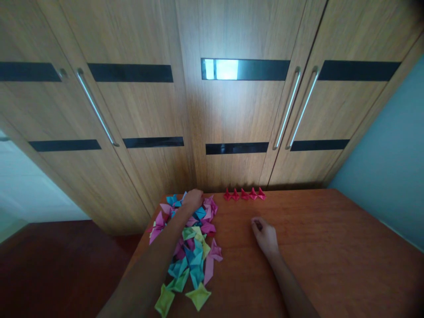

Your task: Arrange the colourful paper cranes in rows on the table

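My left hand (194, 198) reaches over the far end of a heap of folded paper pieces (198, 256), its fingers curled down among them. What those fingers hold, if anything, is hidden. Pink, blue, green and yellow origami pieces make up the heap, some overlapping. Beyond my right hand, a row of several red origami pieces (244, 194) stands along the table's back edge. My right hand (266, 236) rests over the wooden table (318, 247), fingers curled in and thumb near the index finger; nothing shows in it. A light green folded piece (198, 296) lies nearest to me.
Directly behind the table rises a wooden wardrobe (228, 115) with dark strips and long metal handles (287, 108). A pale blue wall (384, 163) borders the table on the right. Dark reddish floor (59, 265) shows past the table's left edge.
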Tool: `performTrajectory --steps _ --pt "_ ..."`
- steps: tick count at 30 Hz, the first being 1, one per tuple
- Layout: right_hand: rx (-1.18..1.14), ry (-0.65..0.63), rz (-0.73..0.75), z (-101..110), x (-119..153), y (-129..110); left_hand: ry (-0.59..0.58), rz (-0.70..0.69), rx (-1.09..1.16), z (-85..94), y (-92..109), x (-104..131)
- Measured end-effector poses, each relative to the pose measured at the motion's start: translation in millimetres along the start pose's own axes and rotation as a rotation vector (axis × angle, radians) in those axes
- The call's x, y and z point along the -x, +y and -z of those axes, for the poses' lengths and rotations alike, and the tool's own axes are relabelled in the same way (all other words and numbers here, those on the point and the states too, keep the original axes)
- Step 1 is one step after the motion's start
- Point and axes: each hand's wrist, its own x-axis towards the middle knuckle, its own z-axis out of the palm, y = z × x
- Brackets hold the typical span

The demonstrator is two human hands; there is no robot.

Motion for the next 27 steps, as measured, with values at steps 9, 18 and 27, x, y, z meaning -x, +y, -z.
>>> performTrajectory --steps 9,18,27 --pt "0.008 -0.038 -0.014 1 3 0 0.491 -0.131 0.498 47.6 13 69" --pt "-0.118 0.000 0.016 8 14 -18 0.451 0.095 1.062 6.1 51 151" --pt "-0.285 -0.101 0.124 0 68 -77 0.336 -0.121 0.895 -1.4 72 165"
